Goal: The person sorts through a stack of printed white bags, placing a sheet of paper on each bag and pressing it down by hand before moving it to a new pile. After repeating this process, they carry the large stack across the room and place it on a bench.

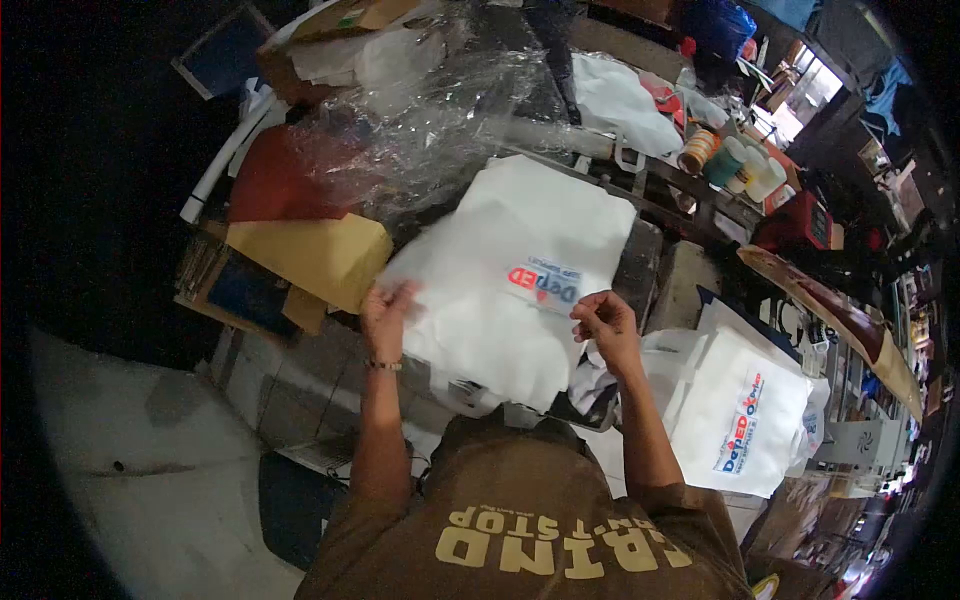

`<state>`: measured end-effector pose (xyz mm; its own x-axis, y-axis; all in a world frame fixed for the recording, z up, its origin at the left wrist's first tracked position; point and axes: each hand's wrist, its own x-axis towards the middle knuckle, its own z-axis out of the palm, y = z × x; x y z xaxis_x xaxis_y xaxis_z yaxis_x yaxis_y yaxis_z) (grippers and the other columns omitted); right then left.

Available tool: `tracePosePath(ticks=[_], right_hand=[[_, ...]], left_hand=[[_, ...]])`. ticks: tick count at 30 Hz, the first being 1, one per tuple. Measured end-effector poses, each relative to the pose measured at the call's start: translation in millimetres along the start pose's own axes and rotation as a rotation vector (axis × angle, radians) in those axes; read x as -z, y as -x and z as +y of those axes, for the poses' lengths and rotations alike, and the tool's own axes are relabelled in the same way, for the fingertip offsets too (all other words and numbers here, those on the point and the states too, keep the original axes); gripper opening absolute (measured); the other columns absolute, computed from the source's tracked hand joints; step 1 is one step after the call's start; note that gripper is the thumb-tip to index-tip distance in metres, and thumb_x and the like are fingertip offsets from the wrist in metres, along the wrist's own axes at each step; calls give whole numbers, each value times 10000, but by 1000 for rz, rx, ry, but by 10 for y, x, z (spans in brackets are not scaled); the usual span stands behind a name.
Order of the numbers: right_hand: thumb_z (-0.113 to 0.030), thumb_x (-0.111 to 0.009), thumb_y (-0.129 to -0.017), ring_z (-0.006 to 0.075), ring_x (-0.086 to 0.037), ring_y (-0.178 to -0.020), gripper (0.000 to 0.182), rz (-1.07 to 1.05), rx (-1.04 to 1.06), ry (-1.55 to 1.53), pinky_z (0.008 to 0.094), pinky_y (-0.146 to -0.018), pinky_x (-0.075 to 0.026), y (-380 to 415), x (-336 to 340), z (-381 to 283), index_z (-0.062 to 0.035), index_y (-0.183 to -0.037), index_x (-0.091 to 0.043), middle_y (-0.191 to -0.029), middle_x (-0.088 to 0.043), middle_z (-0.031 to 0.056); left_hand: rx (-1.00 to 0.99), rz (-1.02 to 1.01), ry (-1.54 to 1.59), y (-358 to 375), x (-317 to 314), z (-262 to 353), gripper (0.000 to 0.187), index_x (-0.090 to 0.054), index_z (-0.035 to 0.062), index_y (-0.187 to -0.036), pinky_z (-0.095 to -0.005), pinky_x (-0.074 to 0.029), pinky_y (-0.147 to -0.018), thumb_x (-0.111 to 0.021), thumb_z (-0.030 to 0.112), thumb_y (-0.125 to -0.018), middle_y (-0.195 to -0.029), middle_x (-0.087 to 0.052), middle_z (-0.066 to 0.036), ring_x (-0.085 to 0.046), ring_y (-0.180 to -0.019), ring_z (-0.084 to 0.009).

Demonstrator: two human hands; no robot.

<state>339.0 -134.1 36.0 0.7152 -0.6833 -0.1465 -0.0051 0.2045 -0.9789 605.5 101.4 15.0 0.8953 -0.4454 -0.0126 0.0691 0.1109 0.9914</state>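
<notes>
The left hand (388,310) pinches the left edge of a white non-woven fabric bag with a red and blue printed logo (520,270), fingers closed on the cloth and a thin bracelet at the wrist. The right hand (605,322) grips the bag's lower right edge just below the logo, fingers curled shut on the material. The two hands are well apart, one at each side, and between them they hold the bag spread out in front of the person's chest, its print upside down as seen from the head camera. The person wears a brown shirt with pale yellow lettering (540,530).

Under the held bag lie more loose white fabric pieces (500,385). To the right stands a stack of white bags carrying the same red and blue logo (745,420), near the right forearm. To the left, just beside the left hand, rests a yellow-brown flat paper envelope (310,255), with a dark red sheet (275,180) behind it. A crumpled mass of clear plastic wrap (430,120) lies beyond the bag, and farther right are a spool of orange thread (698,150) and a white plastic bottle (765,180) on a cluttered shelf (700,195).
</notes>
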Motion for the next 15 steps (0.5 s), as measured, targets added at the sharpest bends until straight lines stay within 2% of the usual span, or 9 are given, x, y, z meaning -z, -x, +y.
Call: tracePosePath(ticks=[1,3,4,7,8,10,13,15], right_hand=[[-87,-696,-919,140,-631,-660,146,17,14,-10,282,-582,-535,-21,-42,53,10,-965,-598,-837,-660,72],[-116,-690,-934,129,-640,-644,115,15,31,54,274,-560,-540,-57,-140,163,-29,-962,-620,-843,-676,69],[-123,-690,-935,125,-638,-647,122,2,-2,142,271,-557,-535,-58,-193,216,-29,-966,-619,-844,-678,63],[-123,-690,-934,105,-617,-650,116,2,-8,282,258,-551,-507,-49,-392,366,-30,-967,-630,-830,-679,45],[-144,-680,-936,103,-601,-634,134,3,-3,330,260,-560,-488,-40,-507,363,-19,-964,-639,-806,-683,50],[-169,-682,-927,117,-590,-628,180,-19,59,409,280,-586,-474,-57,-632,447,7,-955,-655,-796,-695,80],[-148,-692,-912,135,-611,-652,170,-51,67,521,294,-615,-491,-86,-707,543,14,-954,-666,-804,-699,104],[-135,-698,-901,158,-626,-675,159,-50,57,528,313,-637,-501,-85,-715,616,13,-955,-676,-813,-704,115]], left_hand=[[4,7,-3,-100,112,-30,185,-635,-44,-1023,-282,-570,-606,-717,82,-915,-954,-727,-100,-660,-754,-102],[-133,237,-93,-282,266,32,272,-590,-67,-1130,-290,-556,-649,-691,103,-942,-999,-693,-94,-642,-827,-118],[-105,256,-141,-403,394,-74,347,-542,-79,-1234,-312,-544,-733,-663,99,-961,-1036,-656,-88,-627,-906,-146],[-145,244,43,-616,480,-228,380,-520,-74,-1294,-312,-526,-784,-644,81,-969,-1053,-658,-90,-633,-922,-164],[-137,246,40,-676,573,-347,380,-520,-74,-1294,-312,-526,-784,-644,81,-969,-1053,-658,-90,-633,-922,-164],[-103,201,-376,-846,752,-564,375,-509,-71,-1311,-299,-520,-815,-619,40,-970,-1082,-659,-92,-635,-952,-172],[-131,208,-192,-915,707,-668,375,-513,-75,-1296,-293,-516,-808,-627,30,-955,-1097,-663,-99,-637,-954,-170],[-80,207,-230,-933,717,-654,366,-531,-74,-1272,-301,-518,-802,-641,29,-938,-1102,-671,-110,-637,-952,-164]])
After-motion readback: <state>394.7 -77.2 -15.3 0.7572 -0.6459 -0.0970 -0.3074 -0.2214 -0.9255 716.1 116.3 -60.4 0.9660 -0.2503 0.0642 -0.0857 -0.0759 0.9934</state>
